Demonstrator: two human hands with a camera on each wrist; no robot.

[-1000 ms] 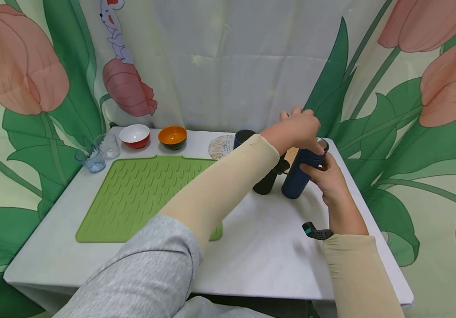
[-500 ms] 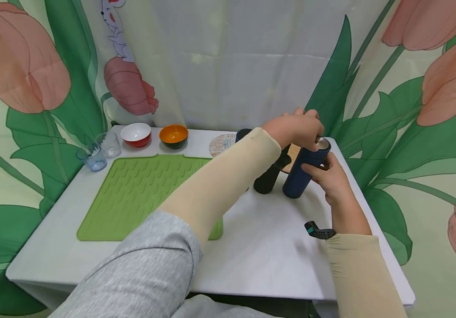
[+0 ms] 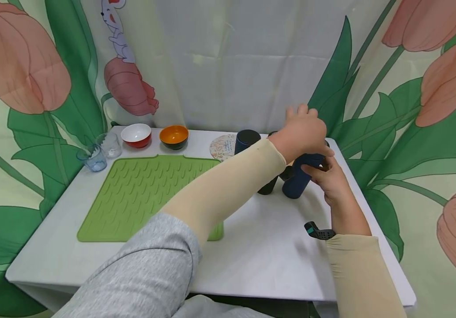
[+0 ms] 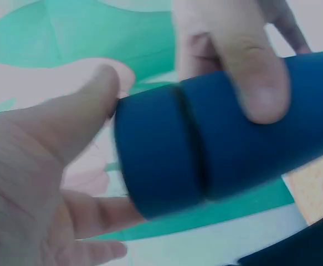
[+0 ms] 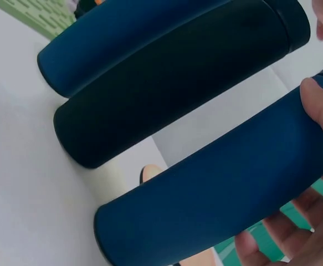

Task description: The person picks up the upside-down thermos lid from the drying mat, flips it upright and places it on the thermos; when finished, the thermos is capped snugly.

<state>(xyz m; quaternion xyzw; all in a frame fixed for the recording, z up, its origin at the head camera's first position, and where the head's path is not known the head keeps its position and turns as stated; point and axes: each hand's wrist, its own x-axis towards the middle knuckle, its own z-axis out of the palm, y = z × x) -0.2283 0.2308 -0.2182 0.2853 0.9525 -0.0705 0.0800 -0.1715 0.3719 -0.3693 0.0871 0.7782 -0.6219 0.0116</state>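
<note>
A dark blue thermos bottle (image 3: 293, 186) stands near the table's right side, leaning slightly. My right hand (image 3: 333, 182) grips its upper body, and in the right wrist view the thumb lies along the blue wall (image 5: 216, 177). My left hand (image 3: 304, 136) reaches across from above. In the left wrist view its thumb and a finger pinch the blue lid (image 4: 157, 151) from opposite sides. A dark seam (image 4: 191, 141) runs between lid and body. In the head view the left hand hides the bottle's top.
Left of the held bottle stand a black bottle (image 5: 167, 83) and another blue bottle (image 5: 117, 39). A green mat (image 3: 144, 198) covers the table's left half. Behind it are a red bowl (image 3: 137, 140), an orange bowl (image 3: 174, 137), clear glasses (image 3: 94, 160) and a printed disc (image 3: 223, 147).
My left hand has shifted slightly right and turned over the bottle's top, covering the shiny top surface visible half a second ago. The right hand keeps its grip almost unmoved.
</note>
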